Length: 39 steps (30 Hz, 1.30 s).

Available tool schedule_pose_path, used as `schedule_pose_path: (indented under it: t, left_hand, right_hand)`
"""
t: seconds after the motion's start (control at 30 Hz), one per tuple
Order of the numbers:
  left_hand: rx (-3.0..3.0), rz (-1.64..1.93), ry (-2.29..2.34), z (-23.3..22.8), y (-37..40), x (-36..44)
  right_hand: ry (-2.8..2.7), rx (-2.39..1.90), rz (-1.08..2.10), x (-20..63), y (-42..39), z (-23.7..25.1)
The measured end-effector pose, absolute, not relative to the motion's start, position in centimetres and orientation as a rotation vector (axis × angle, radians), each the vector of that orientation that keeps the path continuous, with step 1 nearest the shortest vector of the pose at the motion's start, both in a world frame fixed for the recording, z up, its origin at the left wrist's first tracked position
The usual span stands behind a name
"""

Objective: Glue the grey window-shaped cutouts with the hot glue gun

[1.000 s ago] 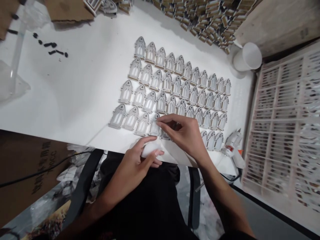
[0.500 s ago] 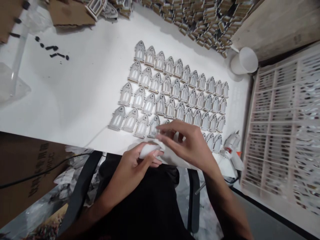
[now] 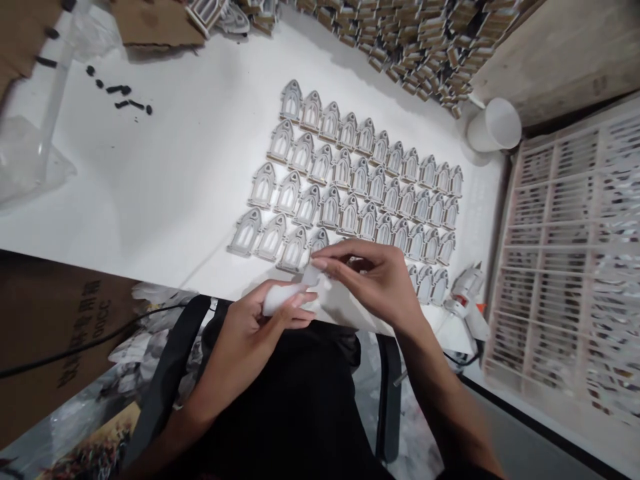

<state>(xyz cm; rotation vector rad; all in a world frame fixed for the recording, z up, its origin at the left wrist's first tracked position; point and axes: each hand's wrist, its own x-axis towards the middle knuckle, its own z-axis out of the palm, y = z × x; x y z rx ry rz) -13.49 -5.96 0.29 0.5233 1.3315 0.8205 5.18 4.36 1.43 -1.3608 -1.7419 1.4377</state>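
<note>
Fingers of my left hand [image 3: 260,320] are closed around a small white soft roll [image 3: 281,297] at the near edge of the white worktop [image 3: 165,180]. My right hand [image 3: 380,280] pinches its loose white end [image 3: 313,275] in a closed grip, just beside the front row of grey arch-shaped window cutouts [image 3: 350,183].

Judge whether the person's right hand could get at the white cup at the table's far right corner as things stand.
Probably yes. The right hand is at the near edge pinching a small white piece, so it must let go first. The white cup lies beyond the flat arched cutouts, with nothing tall between.
</note>
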Motion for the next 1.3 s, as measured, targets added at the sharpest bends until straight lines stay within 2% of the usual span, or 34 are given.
schedule_pose_path:
  t: [0.13, 0.43, 1.0, 1.3]
  left_hand:
    - [0.513, 0.790, 1.384, -0.2, -6.3, -14.1]
    - [0.480, 0.798, 1.329, -0.7, -6.3, -14.5]
    - [0.605, 0.812, 1.371, -0.5, -7.2, -14.9]
    - [0.587, 0.787, 1.414, -1.0, -7.7, -15.4]
  right_hand:
    - [-1.824, -1.389, 1.257, 3.8, 5.3, 0.6]
    - [-1.916, -1.384, 1.199, 2.6, 5.3, -0.5]
    - [-1.997, -1.302, 1.476, 3.9, 4.1, 2.6]
    - [-1.884, -1.371, 1.226, 3.0, 5.4, -0.2]
